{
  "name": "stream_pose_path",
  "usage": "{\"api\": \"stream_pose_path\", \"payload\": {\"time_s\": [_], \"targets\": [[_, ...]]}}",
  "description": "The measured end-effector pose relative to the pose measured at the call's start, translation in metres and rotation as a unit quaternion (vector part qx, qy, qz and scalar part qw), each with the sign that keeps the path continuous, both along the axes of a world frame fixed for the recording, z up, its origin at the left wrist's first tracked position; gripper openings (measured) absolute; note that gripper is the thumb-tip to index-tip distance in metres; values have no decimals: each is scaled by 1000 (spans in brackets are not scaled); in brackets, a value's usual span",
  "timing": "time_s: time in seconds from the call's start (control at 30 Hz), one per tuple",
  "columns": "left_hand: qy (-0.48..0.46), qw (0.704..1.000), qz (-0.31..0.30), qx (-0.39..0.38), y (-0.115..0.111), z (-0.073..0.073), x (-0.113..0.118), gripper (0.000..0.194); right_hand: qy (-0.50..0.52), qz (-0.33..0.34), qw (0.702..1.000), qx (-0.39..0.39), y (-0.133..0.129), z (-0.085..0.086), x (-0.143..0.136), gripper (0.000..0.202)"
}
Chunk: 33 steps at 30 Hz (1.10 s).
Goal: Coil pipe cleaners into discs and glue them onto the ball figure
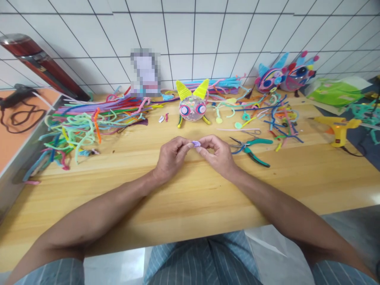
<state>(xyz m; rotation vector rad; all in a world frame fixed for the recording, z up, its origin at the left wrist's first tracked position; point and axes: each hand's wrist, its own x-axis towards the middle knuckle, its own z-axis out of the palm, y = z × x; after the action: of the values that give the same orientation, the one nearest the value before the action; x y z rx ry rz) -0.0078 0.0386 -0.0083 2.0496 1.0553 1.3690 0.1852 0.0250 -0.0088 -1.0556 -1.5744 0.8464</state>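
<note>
A small purple coil [196, 143], seemingly wound pipe cleaner, is pinched between the fingertips of both hands above the wooden table [178, 206]. My left hand [173, 156] grips its left side, with the fingers curled in. From the right, my right hand [218, 154] holds the other edge between thumb and forefinger. Just behind them stands a clear round ornament [192, 110] with yellow ears, pink-and-blue eyes and short dark legs tipped yellow. Green-handled pliers [252, 150] lie beside my right hand.
Loose pipe cleaners [86, 122] pile up at the left, and cut pieces [282, 118] scatter at the right. A yellow glue gun [338, 128] stands at the right edge. Two finished ornaments [270, 79] sit by the tiled wall. A red-brown flask [44, 65] leans at the far left.
</note>
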Motion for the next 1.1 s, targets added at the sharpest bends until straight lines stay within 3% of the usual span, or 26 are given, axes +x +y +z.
{"api": "stream_pose_path", "payload": {"time_s": [0.13, 0.27, 0.63, 0.87, 1.1], "targets": [[-72, 988, -2, -135, -1, -1, 2, 32, 61, 8, 995, -73, 2, -3, -2, 40], [-105, 978, -10, -181, -2, -2, 5, 36, 93, 15, 990, -103, 2, -3, -3, 46], [-86, 984, -16, -157, 0, -2, 5, 37, 87, 20, 989, -122, 2, 0, -4, 49], [-129, 971, -37, -197, 4, -7, 5, 39, 73, 29, 990, -117, 2, -1, -2, 47], [-55, 989, -34, -131, -2, -1, 5, 34, 48, 12, 994, -100, 1, -2, -3, 46]]}}
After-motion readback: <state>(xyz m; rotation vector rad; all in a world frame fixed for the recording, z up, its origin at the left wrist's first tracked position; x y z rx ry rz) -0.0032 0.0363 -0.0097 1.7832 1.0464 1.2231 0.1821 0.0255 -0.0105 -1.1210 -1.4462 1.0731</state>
